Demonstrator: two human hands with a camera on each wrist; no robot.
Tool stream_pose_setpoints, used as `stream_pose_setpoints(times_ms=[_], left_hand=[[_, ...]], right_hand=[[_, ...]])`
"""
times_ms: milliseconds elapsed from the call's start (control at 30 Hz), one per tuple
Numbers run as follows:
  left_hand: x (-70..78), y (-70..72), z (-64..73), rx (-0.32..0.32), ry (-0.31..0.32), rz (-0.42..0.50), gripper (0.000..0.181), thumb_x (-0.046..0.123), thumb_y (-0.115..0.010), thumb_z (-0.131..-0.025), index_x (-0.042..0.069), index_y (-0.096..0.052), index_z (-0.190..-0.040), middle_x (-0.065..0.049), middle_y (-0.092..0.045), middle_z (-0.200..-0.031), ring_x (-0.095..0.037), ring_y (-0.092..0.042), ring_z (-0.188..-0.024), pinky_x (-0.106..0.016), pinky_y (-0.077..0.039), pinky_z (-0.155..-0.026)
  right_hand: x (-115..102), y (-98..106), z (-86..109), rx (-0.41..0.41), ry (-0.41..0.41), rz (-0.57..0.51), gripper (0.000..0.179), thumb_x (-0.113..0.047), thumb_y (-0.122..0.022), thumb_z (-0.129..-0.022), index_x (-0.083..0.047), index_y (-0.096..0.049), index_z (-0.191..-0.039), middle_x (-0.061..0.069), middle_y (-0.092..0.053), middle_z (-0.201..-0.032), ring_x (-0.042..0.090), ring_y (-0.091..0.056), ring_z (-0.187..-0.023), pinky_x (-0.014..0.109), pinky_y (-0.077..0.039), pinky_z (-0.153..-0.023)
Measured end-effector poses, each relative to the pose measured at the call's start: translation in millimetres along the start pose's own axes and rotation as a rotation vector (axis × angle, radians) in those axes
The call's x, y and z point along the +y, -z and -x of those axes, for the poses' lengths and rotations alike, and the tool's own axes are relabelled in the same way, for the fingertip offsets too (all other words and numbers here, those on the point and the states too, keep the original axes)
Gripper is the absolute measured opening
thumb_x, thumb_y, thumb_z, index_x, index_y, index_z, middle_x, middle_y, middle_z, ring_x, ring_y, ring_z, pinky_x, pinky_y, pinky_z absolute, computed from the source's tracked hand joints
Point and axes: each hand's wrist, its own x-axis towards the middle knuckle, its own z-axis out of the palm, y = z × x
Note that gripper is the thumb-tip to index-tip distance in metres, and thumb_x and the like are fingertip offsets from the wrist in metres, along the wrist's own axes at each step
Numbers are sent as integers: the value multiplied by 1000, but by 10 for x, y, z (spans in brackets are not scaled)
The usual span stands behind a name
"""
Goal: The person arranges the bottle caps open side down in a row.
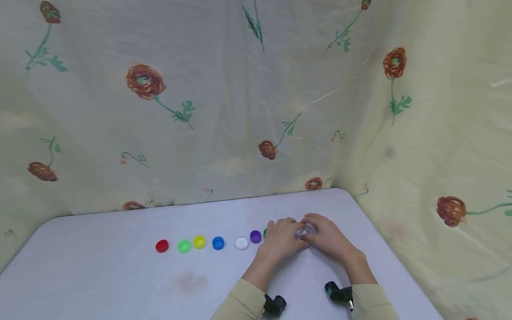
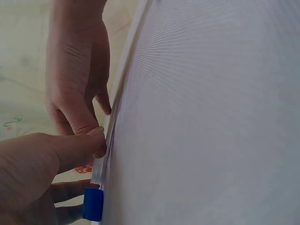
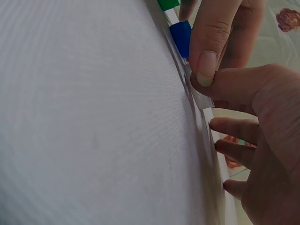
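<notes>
Both hands meet over a small clear ribbed cap (image 3: 202,98) on the white tabletop. My left hand (image 1: 282,238) holds it from the left side, thumb in front, as the left wrist view shows on the clear cap (image 2: 98,171). From the right, my right hand (image 1: 330,238) grips the same cap, and the two thumb tips meet at its front. A blue cap (image 3: 181,38) stands close to the left hand's fingers, with a green cap (image 3: 168,3) beyond it. The hands hide part of the clear cap, and the left hand covers most of the green one in the head view.
Left of the hands runs a row of round caps: red (image 1: 162,246), light green (image 1: 184,246), yellow (image 1: 199,242), blue (image 1: 218,243), white (image 1: 241,243) and purple (image 1: 255,236). A flowered curtain (image 1: 224,146) borders the table (image 1: 120,275) behind and at the right.
</notes>
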Motion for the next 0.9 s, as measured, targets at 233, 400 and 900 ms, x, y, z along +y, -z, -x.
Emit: stream_pose_setpoints(times_ms=[233,400,900], left_hand=[[-22,-29,-30,40,23,1,45,46,-72,-87,28,-67,-128,0,-66,-131,-23,-59,-125,-60,-40,-108],[-37,-44,-50,59,33,-2,43,46,-72,-87,29,-68,-126,1,-68,-128,-22,-62,-121,-58,-42,-106],[-50,-23,-59,112,45,-14,41,35,-77,-84,25,-70,-123,1,-72,-119,-22,-67,-108,-51,-47,-95]], right_hand=[[-16,2,2,-5,-17,8,37,-19,-72,-86,-6,-67,-121,22,-55,-142,45,-45,-137,61,-34,-113],[-10,6,2,11,0,11,35,-17,-73,-84,-5,-68,-117,23,-57,-139,45,-47,-135,60,-34,-113],[-9,34,-3,7,28,-16,33,-15,-74,-81,-4,-69,-111,26,-58,-136,47,-49,-132,61,-35,-111]])
